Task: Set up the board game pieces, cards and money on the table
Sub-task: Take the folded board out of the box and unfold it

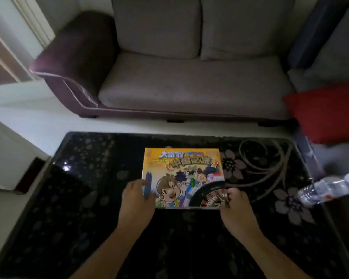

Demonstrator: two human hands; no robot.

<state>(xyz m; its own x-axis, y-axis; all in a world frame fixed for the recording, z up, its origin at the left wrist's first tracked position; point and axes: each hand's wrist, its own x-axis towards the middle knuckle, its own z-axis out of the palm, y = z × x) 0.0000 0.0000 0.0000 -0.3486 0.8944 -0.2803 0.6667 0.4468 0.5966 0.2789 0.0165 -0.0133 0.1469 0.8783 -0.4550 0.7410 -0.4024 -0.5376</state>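
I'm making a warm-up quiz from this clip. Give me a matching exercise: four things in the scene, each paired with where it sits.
Things:
1. yellow cartoon-printed board game box
2. clear plastic water bottle
3. red cushion
4. grey fabric sofa

Places:
A. lying on its side at the black floral glass table's right edge
B. beyond the table's far edge
C. middle of the table, a hand at each near corner
D. right of the sofa seat

Pairs: 1-C, 2-A, 3-D, 4-B
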